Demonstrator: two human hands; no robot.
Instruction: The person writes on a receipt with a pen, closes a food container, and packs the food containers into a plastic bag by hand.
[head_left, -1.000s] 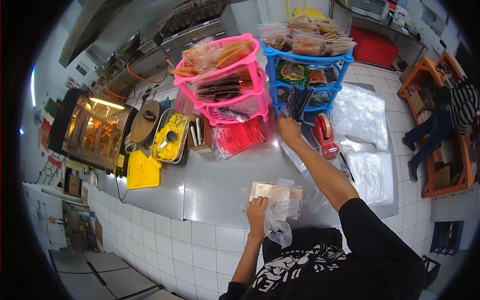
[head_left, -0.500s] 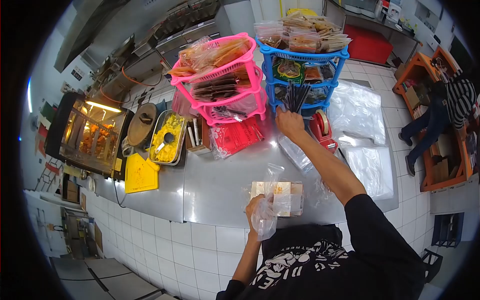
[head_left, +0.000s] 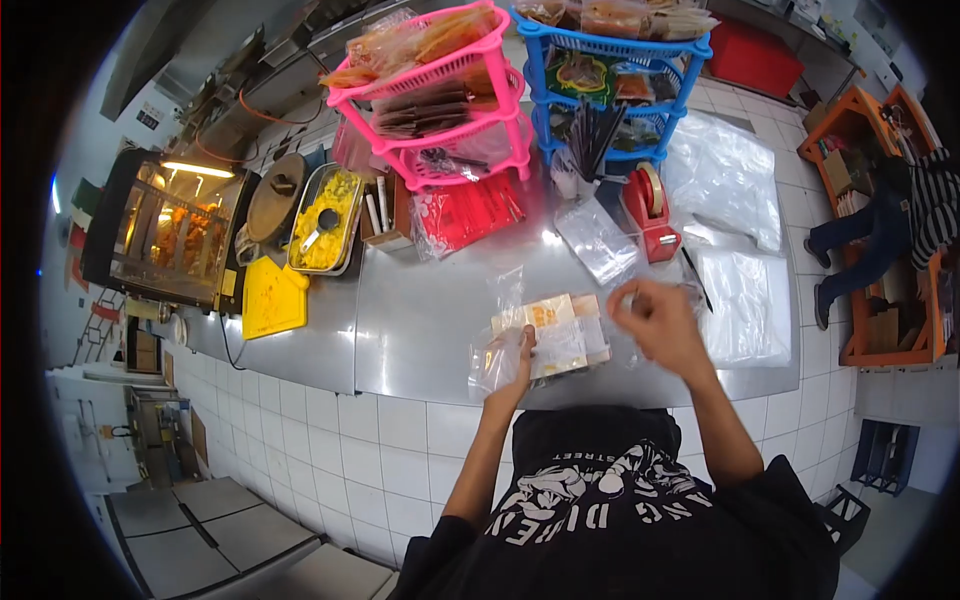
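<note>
My left hand [head_left: 518,365] is closed on a clear plastic bag [head_left: 494,368] at the left edge of a small stack of printed boxes [head_left: 563,333] on the steel table. My right hand [head_left: 655,322] is in the air just right of the boxes, fingers curled; whatever it may hold is too small to make out. Beyond it lie a pack of clear bags [head_left: 597,240] and a red tape dispenser [head_left: 650,222]. Dark straws or utensils [head_left: 594,140] stand upright in front of the blue rack.
A pink rack [head_left: 465,130] and a blue rack [head_left: 620,47] hold packets. Red packets [head_left: 468,215], a tray of yellow food [head_left: 325,225], a yellow board [head_left: 274,298] and plastic sheets [head_left: 745,300] lie around. A person [head_left: 870,225] is by orange shelves at right.
My right hand has come back from the dark utensils to beside the boxes. My left hand and the clear bag have shifted slightly. The view has tilted downward.
</note>
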